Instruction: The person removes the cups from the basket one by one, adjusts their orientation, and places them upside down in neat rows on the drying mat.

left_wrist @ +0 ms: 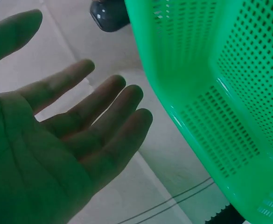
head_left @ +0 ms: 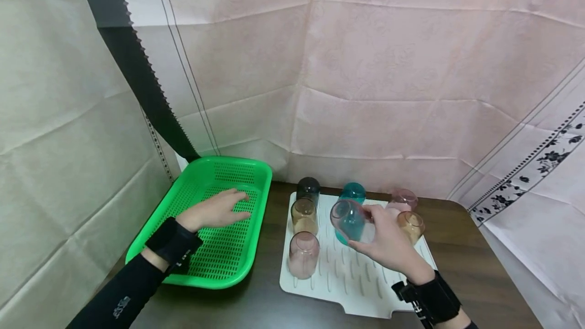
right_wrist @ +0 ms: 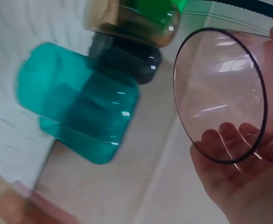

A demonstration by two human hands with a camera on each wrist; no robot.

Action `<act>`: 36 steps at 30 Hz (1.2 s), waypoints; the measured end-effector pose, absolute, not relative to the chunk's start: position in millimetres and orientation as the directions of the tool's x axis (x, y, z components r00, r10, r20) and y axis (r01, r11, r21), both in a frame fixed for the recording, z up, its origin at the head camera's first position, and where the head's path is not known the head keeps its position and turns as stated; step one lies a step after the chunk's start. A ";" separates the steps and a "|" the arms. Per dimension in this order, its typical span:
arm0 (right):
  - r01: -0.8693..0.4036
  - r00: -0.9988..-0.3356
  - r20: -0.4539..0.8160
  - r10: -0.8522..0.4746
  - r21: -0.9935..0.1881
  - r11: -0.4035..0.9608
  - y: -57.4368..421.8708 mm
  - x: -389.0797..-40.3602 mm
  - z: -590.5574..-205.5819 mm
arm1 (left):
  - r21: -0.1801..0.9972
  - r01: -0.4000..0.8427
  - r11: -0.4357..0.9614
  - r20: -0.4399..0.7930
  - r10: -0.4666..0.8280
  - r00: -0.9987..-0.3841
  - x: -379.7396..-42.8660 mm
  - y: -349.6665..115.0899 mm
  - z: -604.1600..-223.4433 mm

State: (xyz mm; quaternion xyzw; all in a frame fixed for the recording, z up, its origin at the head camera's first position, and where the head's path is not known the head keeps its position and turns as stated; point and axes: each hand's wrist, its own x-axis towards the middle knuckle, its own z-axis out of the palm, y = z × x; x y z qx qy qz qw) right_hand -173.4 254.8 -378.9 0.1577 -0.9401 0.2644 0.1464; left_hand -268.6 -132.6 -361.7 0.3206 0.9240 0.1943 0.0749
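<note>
My right hand (head_left: 390,242) grips a clear pinkish cup (right_wrist: 220,88) above the white ridged tray (head_left: 329,286); its round rim shows in the right wrist view. Behind that cup stand teal cups (head_left: 354,190), partly hidden by it. Over the green basket (head_left: 259,232) hovers my left hand (head_left: 215,210), fingers extended and nothing in them. Down the tray's left side run a black cup (head_left: 308,187), an amber cup (head_left: 303,212) and a pink cup (head_left: 303,255). Another pink cup (head_left: 404,198) and amber cup (head_left: 412,223) are at the right, just beyond my right hand.
Basket and tray sit side by side on a dark brown wooden table (head_left: 461,240), the basket at the left. Pale creased cloth (head_left: 388,65) hangs behind the table and at both sides. A black strip (head_left: 132,65) slopes down the cloth behind the basket.
</note>
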 end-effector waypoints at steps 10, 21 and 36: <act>-0.137 -0.990 0.072 -0.125 -0.749 0.649 279.7 -168.5 -411.2 | 0.427 0.545 0.722 -0.066 0.626 -0.777 -275.7 -145.3 -365.6; -0.062 -0.977 -0.068 -0.202 -0.816 0.574 296.7 -170.0 -445.8 | 0.415 0.522 0.745 -0.167 0.626 -0.761 -282.1 -155.7 -369.4; -0.039 -0.945 -0.149 -0.292 -0.834 0.551 304.9 -179.6 -473.6 | 0.391 0.504 0.770 -0.212 0.608 -0.765 -280.1 -146.0 -373.6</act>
